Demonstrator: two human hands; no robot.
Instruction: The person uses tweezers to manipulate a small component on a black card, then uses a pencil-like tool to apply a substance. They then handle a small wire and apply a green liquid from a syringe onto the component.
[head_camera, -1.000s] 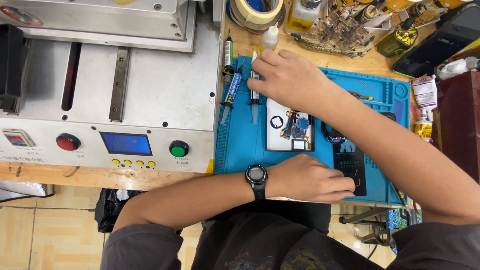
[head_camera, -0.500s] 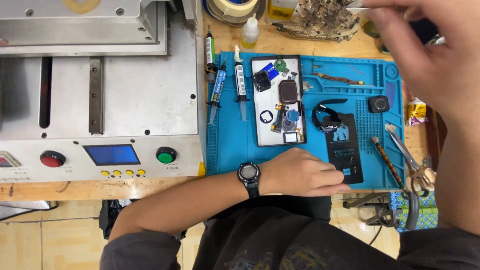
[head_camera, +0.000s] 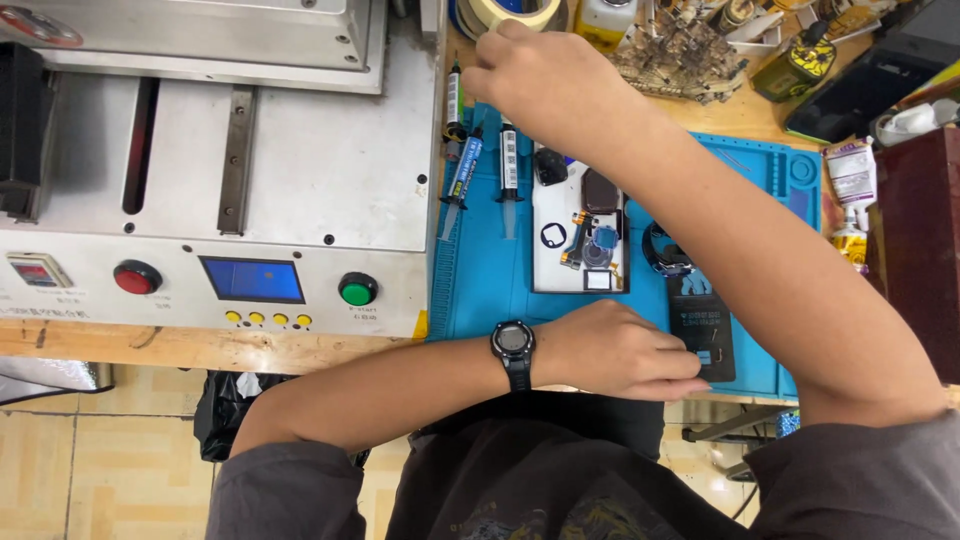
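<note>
1. Wooden counter (head_camera: 150, 345) carries everything; a grey metal machine (head_camera: 300, 150) with a red button (head_camera: 137, 277), a small blue screen (head_camera: 252, 279) and a green button (head_camera: 357, 289) fills its left half.
2. Just right of the machine, a blue work mat (head_camera: 490, 290) lies along the counter's near edge. Three syringes (head_camera: 508, 160) rest near the mat's far-left corner, their long axes running from far edge to near edge.
3. At the counter's far edge, a roll of tape (head_camera: 515, 12) sits just beyond the syringes. The right hand (head_camera: 545, 80) has crossed over to it, fingers curled, its grip touching or just short of the roll's near rim; whether it holds the roll I cannot tell.
4. Mid-mat, a white tray (head_camera: 580, 285) holds small dark parts, with the right forearm passing over its far-right corner.
5. At the near edge, the left hand (head_camera: 610, 352), with a black wristwatch (head_camera: 514, 345) on its wrist, lies flat with fingers narrow, the tips pressing on a dark flat rectangular piece (head_camera: 705, 335).
6. That piece lies right of the left grip, long axis far-to-near; the tape lies well away, nearer the right hand.
7. Cluttered tools and bottles (head_camera: 800, 60) crowd the far-right corner.
</note>
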